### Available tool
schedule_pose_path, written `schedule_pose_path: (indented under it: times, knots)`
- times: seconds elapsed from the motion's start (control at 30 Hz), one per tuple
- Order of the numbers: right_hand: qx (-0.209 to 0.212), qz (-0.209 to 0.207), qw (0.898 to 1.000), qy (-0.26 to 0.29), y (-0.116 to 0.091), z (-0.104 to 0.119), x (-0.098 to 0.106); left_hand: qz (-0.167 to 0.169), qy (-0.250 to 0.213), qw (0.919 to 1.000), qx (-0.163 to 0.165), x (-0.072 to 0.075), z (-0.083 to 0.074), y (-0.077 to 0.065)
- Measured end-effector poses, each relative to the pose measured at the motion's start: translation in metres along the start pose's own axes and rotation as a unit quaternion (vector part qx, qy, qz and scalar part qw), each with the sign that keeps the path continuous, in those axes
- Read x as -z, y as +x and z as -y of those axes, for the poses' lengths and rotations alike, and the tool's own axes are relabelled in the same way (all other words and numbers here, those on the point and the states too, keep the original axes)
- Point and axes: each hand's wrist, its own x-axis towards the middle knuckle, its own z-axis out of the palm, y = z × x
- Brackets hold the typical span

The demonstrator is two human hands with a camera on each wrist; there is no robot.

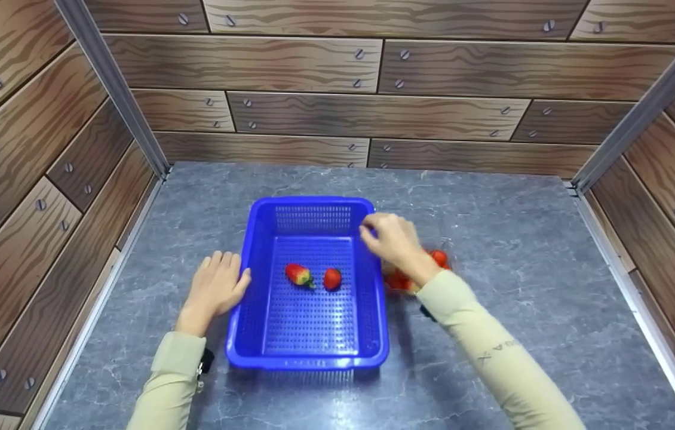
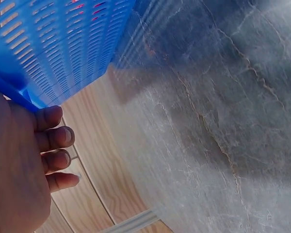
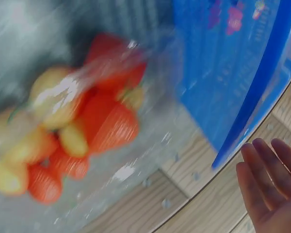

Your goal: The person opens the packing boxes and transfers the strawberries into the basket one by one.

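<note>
A blue plastic basket (image 1: pixel 307 362) stands on the grey marbled surface. Two strawberries lie on its floor: a long red-and-yellow strawberry (image 1: pixel 298 275) with green leaves and a smaller red strawberry (image 1: pixel 332 279). My left hand (image 1: pixel 215 285) rests against the basket's left rim, its thumb on the edge and its fingers extended forward. Over the right rim hovers my right hand (image 1: pixel 394 240), fingers loosely bent with nothing between them. Beneath its wrist sits clear plastic packaging holding several red and yellow fruits (image 3: pixel 106 121), partly hidden by the forearm in the head view.
Wood-patterned panels (image 1: pixel 301 65) wall the surface at the back and both sides. Metal rails (image 1: pixel 642 98) run up the corners and along the side edges. A dark wrist device (image 1: pixel 206 361) shows at the left cuff.
</note>
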Motion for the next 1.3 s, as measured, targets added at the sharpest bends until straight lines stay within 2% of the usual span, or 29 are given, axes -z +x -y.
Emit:
schedule_pose_path:
  times: [0.23,0.4,0.63,0.87,0.97,1.1,1.3]
  knots:
    - [-0.033,0.021,0.999,-0.006,-0.001,-0.031,0.027,0.003,-0.006,1.0000,0.007,0.002,0.003,0.001]
    - [-0.049,0.047,0.998,-0.017,-0.008,-0.048,0.036,0.003,-0.009,0.9999,0.007,0.003,0.004,0.000]
    - [-0.078,0.116,0.990,-0.022,-0.027,-0.068,0.041,-0.010,-0.016,0.9998,-0.006,0.001,0.004,0.002]
    - [-0.102,0.148,0.984,0.017,-0.045,-0.078,0.036,0.000,-0.023,0.9997,-0.004,0.000,-0.001,0.008]
    - [-0.082,0.179,0.979,0.049,-0.055,-0.078,0.028,-0.002,-0.023,0.9997,-0.011,-0.001,-0.002,0.007]
    - [-0.028,0.214,0.975,0.061,-0.069,-0.077,0.016,-0.007,-0.024,0.9996,-0.012,-0.002,-0.002,0.002]
    - [0.012,0.179,0.982,0.052,-0.078,-0.078,0.008,0.000,-0.031,0.9995,0.003,-0.001,-0.003,0.000]
